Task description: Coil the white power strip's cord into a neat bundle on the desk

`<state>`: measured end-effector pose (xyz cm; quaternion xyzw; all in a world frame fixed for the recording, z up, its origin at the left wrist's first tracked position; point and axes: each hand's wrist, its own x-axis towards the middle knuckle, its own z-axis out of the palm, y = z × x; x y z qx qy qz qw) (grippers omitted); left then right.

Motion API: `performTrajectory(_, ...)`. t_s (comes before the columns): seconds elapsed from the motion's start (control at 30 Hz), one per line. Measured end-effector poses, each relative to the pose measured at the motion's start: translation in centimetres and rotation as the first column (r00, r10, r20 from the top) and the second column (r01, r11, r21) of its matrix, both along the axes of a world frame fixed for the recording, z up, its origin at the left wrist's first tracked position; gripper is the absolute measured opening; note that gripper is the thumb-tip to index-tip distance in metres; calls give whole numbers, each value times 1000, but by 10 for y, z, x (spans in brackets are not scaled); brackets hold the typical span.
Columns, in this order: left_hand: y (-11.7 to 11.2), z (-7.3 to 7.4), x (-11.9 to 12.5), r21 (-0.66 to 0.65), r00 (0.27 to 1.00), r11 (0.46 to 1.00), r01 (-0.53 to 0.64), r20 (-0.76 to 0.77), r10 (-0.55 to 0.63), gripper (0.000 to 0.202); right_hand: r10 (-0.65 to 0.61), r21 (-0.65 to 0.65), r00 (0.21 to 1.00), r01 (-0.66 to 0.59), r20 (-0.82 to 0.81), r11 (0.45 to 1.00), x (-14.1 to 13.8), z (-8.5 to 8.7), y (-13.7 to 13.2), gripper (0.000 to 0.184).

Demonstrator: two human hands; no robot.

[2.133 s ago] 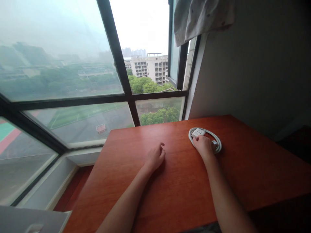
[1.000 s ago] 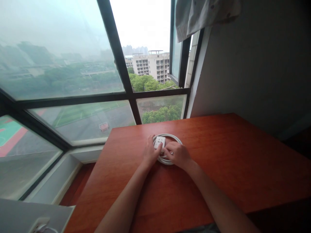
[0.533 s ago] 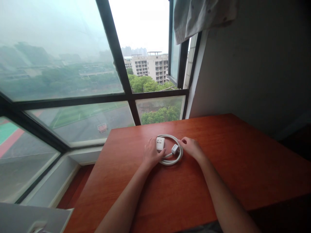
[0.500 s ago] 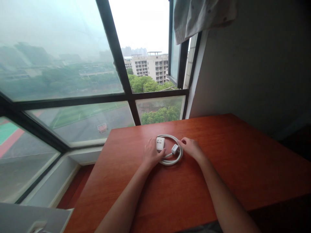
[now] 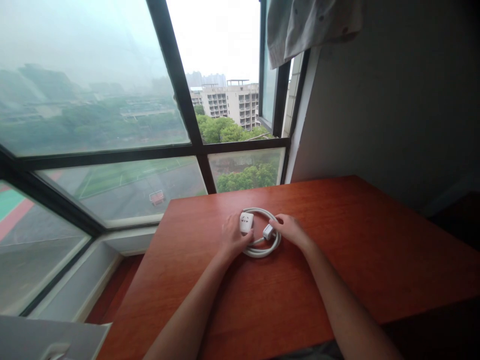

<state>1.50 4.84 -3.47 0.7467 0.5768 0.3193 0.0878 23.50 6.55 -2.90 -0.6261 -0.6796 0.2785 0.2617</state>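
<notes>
A white extension cord lies coiled on the reddish-brown wooden desk. My left hand is closed around the left side of its socket block, whose slotted face points up. The coiled cable loops between both hands, partly hidden behind my left fingers. Inside the loop at the right is the white plug. My right hand reaches over the coil's right edge, its fingertips closed on the plug.
Behind the desk stands a dark-framed window, with one pane swung open at the right. A grey curtain hangs above. The wall rises to the right, and a white panel is at the lower left.
My right hand has moved left, from the coil's outer right edge across the cable to the plug. My left hand stays on the socket block.
</notes>
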Motion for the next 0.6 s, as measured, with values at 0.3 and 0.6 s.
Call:
performTrajectory(0.3,0,-4,-2,81,996,995,52,68,-57,61,-46,-47,937,32,-347,998,-4,-6,-2,25)
performTrajectory(0.6,1,-9,-1,152,982,988,9,185,-38,66,-150,-200,690,8,-708,980,-15,-2,-6,23)
